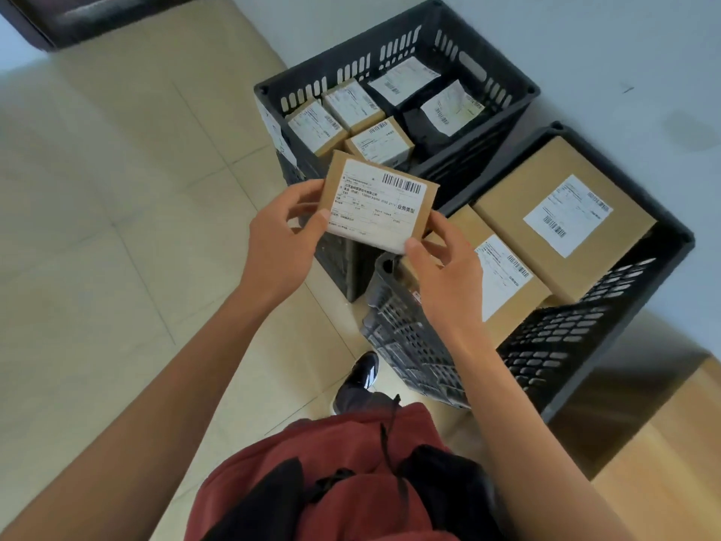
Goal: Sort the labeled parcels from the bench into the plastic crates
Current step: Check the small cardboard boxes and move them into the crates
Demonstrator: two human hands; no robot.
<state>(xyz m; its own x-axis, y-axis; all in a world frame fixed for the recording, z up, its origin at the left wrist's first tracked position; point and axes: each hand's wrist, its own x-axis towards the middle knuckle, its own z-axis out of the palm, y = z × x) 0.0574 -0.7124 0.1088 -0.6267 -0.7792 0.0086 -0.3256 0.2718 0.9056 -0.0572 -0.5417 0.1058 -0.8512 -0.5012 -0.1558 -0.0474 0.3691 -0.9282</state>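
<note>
A red shirt and a dark shoe on the tiled floor lie nearest. Above them, the left hand and the right hand both pinch a small labeled parcel by its edges, holding it in the air over the crates. The near crate holds large boxes. The far crate holds small boxes and black bags.

Two dark plastic crates stand on the tiled floor.
</note>
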